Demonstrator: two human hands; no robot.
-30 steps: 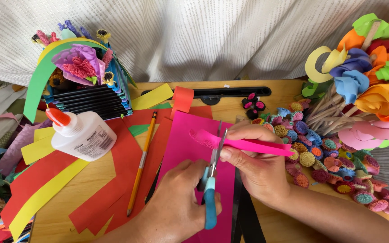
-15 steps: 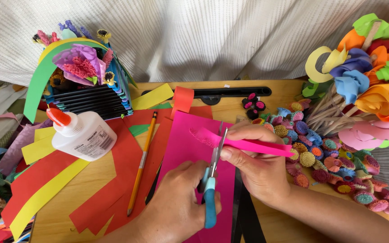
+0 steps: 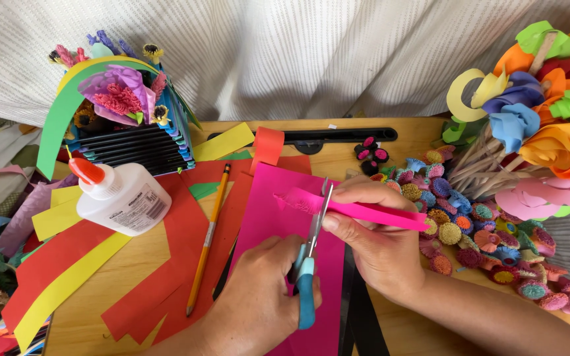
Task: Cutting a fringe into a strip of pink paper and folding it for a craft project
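My left hand (image 3: pixel 262 300) grips blue-handled scissors (image 3: pixel 310 254), blades pointing up and closed around the edge of a pink paper strip (image 3: pixel 354 209). My right hand (image 3: pixel 371 240) pinches that strip and holds it level above a pink paper sheet (image 3: pixel 268 217). The strip's left end is cut into a fine fringe.
A white glue bottle with an orange cap (image 3: pixel 121 196) lies at left on red (image 3: pixel 166 290) and yellow paper strips (image 3: pixel 67 283). An orange pencil (image 3: pixel 207 240) lies beside the pink sheet. Small rolled paper flowers (image 3: pixel 470 224) and large paper flowers on sticks (image 3: pixel 536 132) crowd the right. A paper flower basket (image 3: pixel 123 118) stands back left.
The scissors have shifted slightly along the strip's fringe; both hands otherwise stay in place.
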